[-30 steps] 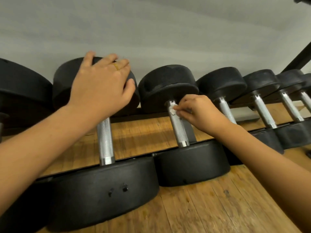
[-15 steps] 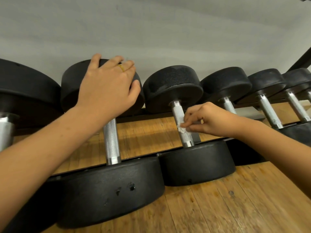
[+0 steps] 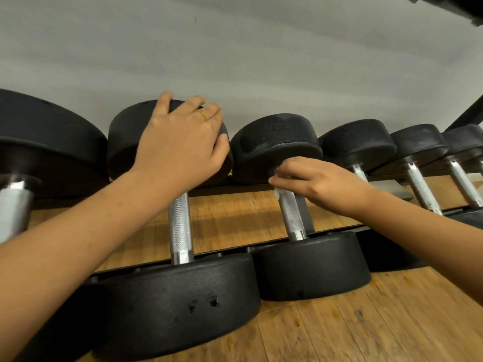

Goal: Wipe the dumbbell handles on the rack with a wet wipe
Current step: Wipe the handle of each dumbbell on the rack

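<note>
A plain grey wall (image 3: 235, 48) rises behind a low rack (image 3: 337, 229), and a wooden floor (image 3: 392, 322) runs under and in front of it. A row of black dumbbells with silver handles lies across the rack's rails, heavier ones at the left and lighter ones at the right. The left grip (image 3: 180, 145), a bare hand with a gold ring (image 3: 202, 114) on one finger, rests flat on the far head of the second dumbbell (image 3: 122, 145), its fingers spread and laid over the top edge, holding nothing. That dumbbell's knurled handle (image 3: 180, 226) shows bare below the wrist. The right grip (image 3: 321, 182) reaches to the next dumbbell (image 3: 311, 265) along the row, fingers and thumb curled in and pinching a small wet wipe (image 3: 277, 191) against the upper end of its handle (image 3: 291, 215), just below the far head. Only a pale, crumpled scrap of the wipe shows between the fingertips and the metal. The lower part of that handle is uncovered. Further right, three smaller dumbbells (image 3: 358, 145) sit side by side, untouched.
</note>
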Tool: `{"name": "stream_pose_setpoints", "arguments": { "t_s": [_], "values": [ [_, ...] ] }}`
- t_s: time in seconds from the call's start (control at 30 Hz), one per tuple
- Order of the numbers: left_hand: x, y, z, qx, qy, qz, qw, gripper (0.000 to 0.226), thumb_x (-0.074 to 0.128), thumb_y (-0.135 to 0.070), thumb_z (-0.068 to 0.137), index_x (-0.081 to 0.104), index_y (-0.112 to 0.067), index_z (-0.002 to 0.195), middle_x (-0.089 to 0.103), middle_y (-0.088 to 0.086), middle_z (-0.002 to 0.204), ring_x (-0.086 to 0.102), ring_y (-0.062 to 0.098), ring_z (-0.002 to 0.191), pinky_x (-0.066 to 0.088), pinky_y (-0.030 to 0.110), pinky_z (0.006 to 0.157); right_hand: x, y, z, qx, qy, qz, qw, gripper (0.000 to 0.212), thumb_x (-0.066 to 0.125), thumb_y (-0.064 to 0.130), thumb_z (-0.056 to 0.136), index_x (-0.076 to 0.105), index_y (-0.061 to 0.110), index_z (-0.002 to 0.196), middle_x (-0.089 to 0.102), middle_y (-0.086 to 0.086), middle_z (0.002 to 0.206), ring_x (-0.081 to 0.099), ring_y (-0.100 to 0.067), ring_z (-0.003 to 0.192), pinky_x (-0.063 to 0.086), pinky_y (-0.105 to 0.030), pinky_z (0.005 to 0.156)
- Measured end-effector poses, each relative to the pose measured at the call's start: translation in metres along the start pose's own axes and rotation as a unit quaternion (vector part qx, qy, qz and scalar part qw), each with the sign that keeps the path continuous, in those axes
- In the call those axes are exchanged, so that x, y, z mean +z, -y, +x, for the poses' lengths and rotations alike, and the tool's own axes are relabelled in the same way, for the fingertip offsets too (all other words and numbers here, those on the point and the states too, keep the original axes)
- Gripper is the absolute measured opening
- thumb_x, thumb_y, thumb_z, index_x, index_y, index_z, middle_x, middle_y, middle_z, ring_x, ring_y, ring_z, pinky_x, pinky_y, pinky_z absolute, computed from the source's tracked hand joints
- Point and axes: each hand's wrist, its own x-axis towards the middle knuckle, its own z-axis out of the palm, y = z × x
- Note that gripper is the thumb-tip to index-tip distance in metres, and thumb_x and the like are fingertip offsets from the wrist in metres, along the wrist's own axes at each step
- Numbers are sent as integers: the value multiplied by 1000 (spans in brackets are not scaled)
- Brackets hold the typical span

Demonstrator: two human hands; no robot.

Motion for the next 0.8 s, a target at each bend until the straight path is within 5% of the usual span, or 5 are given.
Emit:
{"name": "stream_pose_setpoints", "arguments": {
  "t_s": [0.13, 0.37, 0.8],
  "values": [
    [-2, 0, 0, 0, 3, -1, 1000, 60, 31, -41, 101, 65, -7, 135, 64, 8, 142, 54, 26, 136, 34, 58, 115, 8, -11, -1, -77, 13, -32, 996, 41, 58, 0, 93, 62, 3, 133, 59, -14, 140, 50, -27, 136, 41, -40, 114],
    [-3, 0, 0, -2, 12, -6, 1000, 60, 31, -42, 101, 65, -7, 136, 63, 8, 142, 54, 25, 137, 34, 58, 115, 8, -21, -8, -121, 93, -20, 988, 64, 70, -6, 86, 50, 9, 145, 45, -10, 154, 32, -26, 148, 35, -44, 118],
    [-2, 1, -1, -2, 14, 1, 1000, 55, 34, -40, 103, 65, -8, 136, 63, 8, 142, 54, 25, 137, 32, 58, 115, -7, -25, -7, -143, 197, -36, 969, 74, 55, -4, 85, 35, 16, 154, 34, -3, 160, 14, -16, 154, 10, -32, 124]
  ]
}}
